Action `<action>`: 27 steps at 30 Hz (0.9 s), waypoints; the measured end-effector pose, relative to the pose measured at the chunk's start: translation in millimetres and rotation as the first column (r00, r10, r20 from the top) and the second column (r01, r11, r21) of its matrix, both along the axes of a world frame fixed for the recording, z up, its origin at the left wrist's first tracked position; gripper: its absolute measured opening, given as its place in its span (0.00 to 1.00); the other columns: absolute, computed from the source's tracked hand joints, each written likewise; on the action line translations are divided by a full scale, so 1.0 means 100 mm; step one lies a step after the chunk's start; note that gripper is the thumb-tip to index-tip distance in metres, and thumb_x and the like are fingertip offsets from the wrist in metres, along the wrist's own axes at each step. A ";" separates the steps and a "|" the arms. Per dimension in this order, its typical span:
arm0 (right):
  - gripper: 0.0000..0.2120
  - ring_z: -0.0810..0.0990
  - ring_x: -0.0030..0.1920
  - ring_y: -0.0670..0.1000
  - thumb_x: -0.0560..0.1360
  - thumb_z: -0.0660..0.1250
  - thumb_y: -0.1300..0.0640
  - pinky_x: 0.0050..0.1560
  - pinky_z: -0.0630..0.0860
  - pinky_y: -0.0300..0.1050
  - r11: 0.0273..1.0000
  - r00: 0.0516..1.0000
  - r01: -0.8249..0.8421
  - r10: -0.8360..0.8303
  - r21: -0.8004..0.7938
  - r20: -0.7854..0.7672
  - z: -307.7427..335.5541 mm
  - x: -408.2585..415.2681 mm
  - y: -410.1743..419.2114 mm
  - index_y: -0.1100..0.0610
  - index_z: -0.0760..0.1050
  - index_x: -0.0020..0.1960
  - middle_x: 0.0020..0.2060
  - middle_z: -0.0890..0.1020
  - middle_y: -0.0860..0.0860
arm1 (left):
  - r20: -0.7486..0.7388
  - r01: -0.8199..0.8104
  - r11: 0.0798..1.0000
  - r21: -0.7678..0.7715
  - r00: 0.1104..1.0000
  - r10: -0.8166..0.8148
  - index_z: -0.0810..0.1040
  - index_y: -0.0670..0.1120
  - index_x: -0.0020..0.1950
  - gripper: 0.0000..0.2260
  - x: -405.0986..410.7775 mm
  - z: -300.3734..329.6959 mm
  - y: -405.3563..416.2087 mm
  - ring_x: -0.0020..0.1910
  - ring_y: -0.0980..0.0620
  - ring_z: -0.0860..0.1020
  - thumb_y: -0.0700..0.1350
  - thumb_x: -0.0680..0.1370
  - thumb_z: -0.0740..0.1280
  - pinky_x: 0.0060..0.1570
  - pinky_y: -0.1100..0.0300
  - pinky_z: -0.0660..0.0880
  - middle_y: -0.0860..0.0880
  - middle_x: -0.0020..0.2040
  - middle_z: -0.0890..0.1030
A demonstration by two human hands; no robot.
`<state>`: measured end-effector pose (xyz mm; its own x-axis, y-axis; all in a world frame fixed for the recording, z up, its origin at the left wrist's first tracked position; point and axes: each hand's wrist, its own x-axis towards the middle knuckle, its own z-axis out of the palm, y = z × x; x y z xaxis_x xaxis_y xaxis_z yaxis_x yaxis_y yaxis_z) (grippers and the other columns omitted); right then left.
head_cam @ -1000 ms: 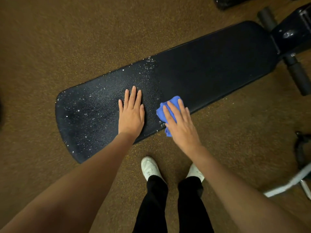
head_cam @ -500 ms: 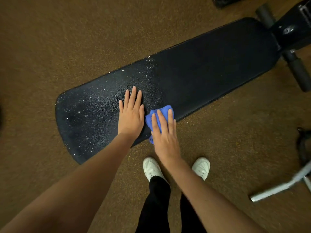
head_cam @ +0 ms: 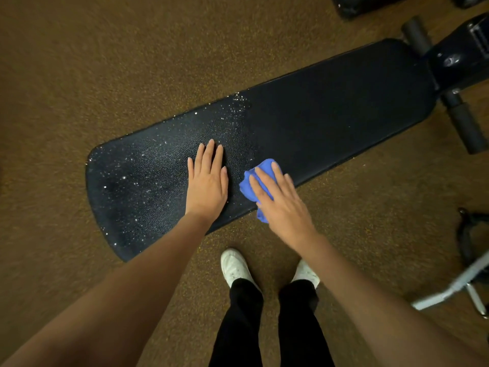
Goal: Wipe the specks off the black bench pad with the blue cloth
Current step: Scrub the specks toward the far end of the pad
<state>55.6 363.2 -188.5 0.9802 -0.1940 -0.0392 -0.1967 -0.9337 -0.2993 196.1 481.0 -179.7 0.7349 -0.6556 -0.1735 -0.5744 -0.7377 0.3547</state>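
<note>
A gym, by every sign. Long black bench pad [head_cam: 330, 115] with pebbled vinyl skin, set low and slanting across the view, joined at its far right end to a dark metal frame [head_cam: 460, 59]. Cylindrical foam rollers [head_cam: 465, 125] sticking out either side of that frame, the kind found on a sit-up or weight bench. Underfoot, brown speckled rubber flooring [head_cam: 105, 62], typical of a workout room. At the right edge, a white metal tube base [head_cam: 449, 290] of another machine and a black strap or handle [head_cam: 468, 234] beside it. White trainers [head_cam: 235, 266] and black trousers below.
</note>
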 end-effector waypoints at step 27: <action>0.30 0.57 0.72 0.68 0.69 0.57 0.62 0.68 0.59 0.61 0.994 0.995 -0.101 0.101 0.048 -0.015 0.09 0.39 0.00 0.64 0.62 0.71 0.71 0.65 0.59 | -0.015 -0.063 0.997 -0.051 0.998 0.062 0.61 0.39 0.73 0.26 0.25 -0.04 -0.03 0.75 0.43 0.53 0.49 0.79 0.42 0.72 0.44 0.48 0.42 0.75 0.58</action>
<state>94.9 363.4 -179.2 0.9938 -0.0915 -0.0631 -0.1076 -0.9340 -0.3407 221.2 478.0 -183.6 0.7726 -0.6167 -0.1512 -0.5226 -0.7528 0.4003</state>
